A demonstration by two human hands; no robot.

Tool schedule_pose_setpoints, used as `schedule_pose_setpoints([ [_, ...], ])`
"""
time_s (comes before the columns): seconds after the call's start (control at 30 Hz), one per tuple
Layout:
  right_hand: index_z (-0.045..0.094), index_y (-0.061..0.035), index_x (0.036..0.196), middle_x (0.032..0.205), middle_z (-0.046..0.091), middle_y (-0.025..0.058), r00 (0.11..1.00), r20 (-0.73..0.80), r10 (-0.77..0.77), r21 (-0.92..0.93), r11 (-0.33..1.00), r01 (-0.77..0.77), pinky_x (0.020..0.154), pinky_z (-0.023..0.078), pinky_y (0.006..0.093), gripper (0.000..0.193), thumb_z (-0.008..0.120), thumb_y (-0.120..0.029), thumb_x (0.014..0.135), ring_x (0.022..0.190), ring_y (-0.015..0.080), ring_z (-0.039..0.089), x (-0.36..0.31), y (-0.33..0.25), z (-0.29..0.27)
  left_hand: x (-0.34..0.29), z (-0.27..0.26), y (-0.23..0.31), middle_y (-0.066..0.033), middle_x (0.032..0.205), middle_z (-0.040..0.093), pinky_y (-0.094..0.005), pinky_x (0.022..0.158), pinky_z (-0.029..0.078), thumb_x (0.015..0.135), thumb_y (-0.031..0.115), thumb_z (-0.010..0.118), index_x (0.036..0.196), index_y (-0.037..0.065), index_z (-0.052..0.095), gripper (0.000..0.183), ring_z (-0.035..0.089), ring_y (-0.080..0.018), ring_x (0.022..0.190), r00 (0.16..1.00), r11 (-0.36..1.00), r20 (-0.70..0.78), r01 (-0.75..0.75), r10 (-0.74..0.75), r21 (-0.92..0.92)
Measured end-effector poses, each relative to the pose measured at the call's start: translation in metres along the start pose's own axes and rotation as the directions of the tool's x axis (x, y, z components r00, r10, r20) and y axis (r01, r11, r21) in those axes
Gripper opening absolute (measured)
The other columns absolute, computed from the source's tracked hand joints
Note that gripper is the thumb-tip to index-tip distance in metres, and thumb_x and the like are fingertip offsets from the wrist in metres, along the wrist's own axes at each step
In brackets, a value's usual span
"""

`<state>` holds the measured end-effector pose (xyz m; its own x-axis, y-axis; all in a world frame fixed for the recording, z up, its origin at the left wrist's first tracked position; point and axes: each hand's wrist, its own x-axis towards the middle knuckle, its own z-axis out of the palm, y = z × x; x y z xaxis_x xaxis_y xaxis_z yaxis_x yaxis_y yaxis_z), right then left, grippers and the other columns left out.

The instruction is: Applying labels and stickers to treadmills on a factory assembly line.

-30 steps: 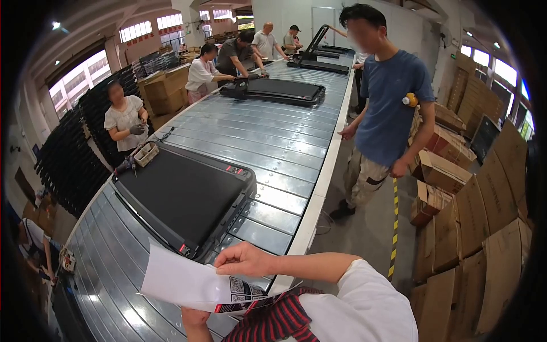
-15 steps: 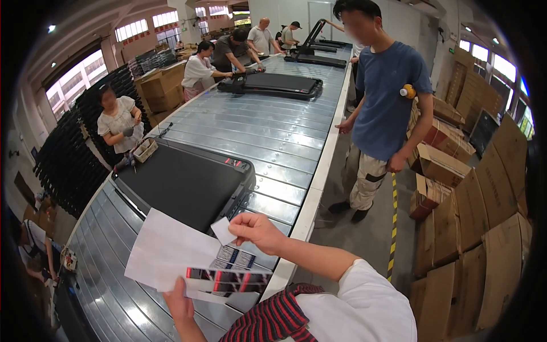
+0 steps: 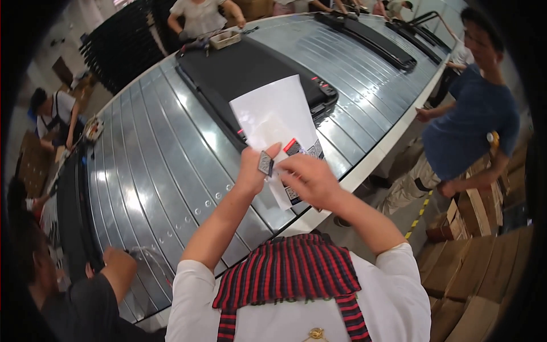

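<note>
My left hand (image 3: 250, 172) is closed on a stack of white label sheets (image 3: 272, 111), held up over the metal-slatted table. A small dark label (image 3: 265, 163) with a printed pattern lies against that hand by the thumb. My right hand (image 3: 310, 181) is at the sheets' lower part, its fingers bent and pressed together; what they pinch is hidden. Beside it, a red and black printed label (image 3: 293, 146) and other dark labels show on the sheets. Beyond the paper lies a black treadmill deck (image 3: 250, 71), flat on the table.
The slatted metal table (image 3: 154, 171) runs far back, bearing more black treadmills (image 3: 364, 40). A tray of tools (image 3: 225, 40) rests on the near deck. A person in a blue shirt (image 3: 470, 125) stands at right, cartons (image 3: 473, 273) behind. Another person (image 3: 108, 285) works close at left.
My view has turned. My right hand has come from holding a small white piece apart to the sheets' lower part. A dark label now shows by my left thumb.
</note>
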<state>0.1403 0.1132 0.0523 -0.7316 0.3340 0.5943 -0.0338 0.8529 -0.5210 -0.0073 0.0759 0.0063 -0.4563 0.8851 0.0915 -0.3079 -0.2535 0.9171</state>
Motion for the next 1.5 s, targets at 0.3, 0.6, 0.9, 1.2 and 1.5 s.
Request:
schedule_pose_setpoints([
  [0.3, 0.061, -0.0026, 0.085, 0.075, 0.057, 0.0098, 0.998, 0.058, 0.029, 0.09, 0.995, -0.034, 0.061, 0.045, 0.0301, 0.011, 0.06, -0.006, 0.075, 0.069, 0.023, 0.057, 0.036, 0.022, 0.017, -0.001, -0.021, 0.002, -0.002, 0.081, 0.059, -0.0275, 0.064, 0.045, 0.079, 0.015, 0.055, 0.091, 0.001, 0.058, 0.019, 0.053, -0.0125, 0.073, 0.995, 0.965, -0.059, 0.09, -0.077, 0.246],
  [0.6, 0.059, -0.0057, 0.08, 0.075, 0.055, 0.0084, 0.999, 0.023, 0.022, 0.414, 0.91, -0.029, 0.064, 0.043, 0.0345, 0.008, 0.06, -0.009, 0.073, 0.072, 0.027, 0.055, 0.027, 0.062, 0.048, -0.004, -0.026, -0.02, -0.0058, 0.092, 0.058, -0.0246, 0.066, 0.044, 0.082, 0.015, 0.049, 0.099, -0.001, 0.056, 0.024, 0.055, -0.0138, 0.082, 0.966, 0.992, -0.235, 0.119, -0.106, 0.04],
  [0.9, 0.058, -0.0079, 0.077, 0.072, 0.054, 0.0061, 0.999, 0.035, -0.011, 0.353, 0.936, -0.002, 0.063, 0.043, 0.0346, 0.006, 0.059, -0.013, 0.074, 0.071, 0.0255, 0.054, 0.022, 0.117, 0.027, 0.03, 0.005, -0.039, -0.0043, 0.087, 0.059, -0.0253, 0.061, 0.045, 0.08, 0.012, 0.053, 0.098, 0.001, 0.055, 0.022, 0.057, -0.0134, 0.074, 0.955, 0.984, -0.244, 0.178, -0.168, 0.019],
  [1.2, 0.056, -0.004, 0.078, 0.071, 0.053, 0.0047, 0.963, 0.226, 0.149, 0.505, 0.827, -0.246, 0.06, 0.043, 0.0267, 0.006, 0.059, -0.005, 0.073, 0.068, 0.0149, 0.054, 0.036, 0.13, 0.005, 0.04, -0.024, -0.042, -0.0049, 0.089, 0.06, -0.0261, 0.066, 0.045, 0.074, 0.019, 0.065, 0.102, -0.001, 0.055, 0.036, 0.055, -0.0129, 0.076, 0.871, 0.968, -0.481, 0.197, -0.101, 0.153],
  [1.5, 0.054, -0.0045, 0.075, 0.066, 0.05, -0.0021, 0.697, 0.483, 0.531, 0.554, 0.431, -0.712, 0.053, 0.036, 0.0193, 0.009, 0.057, -0.011, 0.08, 0.059, 0.0048, 0.044, 0.093, 0.209, 0.011, 0.004, -0.139, 0.022, -0.0118, 0.073, 0.061, -0.0342, 0.062, 0.045, 0.075, 0.014, 0.058, 0.086, 0.008, 0.06, 0.012, 0.057, -0.0279, 0.067, 0.883, 0.418, 0.016, 0.206, -0.469, 0.885],
])
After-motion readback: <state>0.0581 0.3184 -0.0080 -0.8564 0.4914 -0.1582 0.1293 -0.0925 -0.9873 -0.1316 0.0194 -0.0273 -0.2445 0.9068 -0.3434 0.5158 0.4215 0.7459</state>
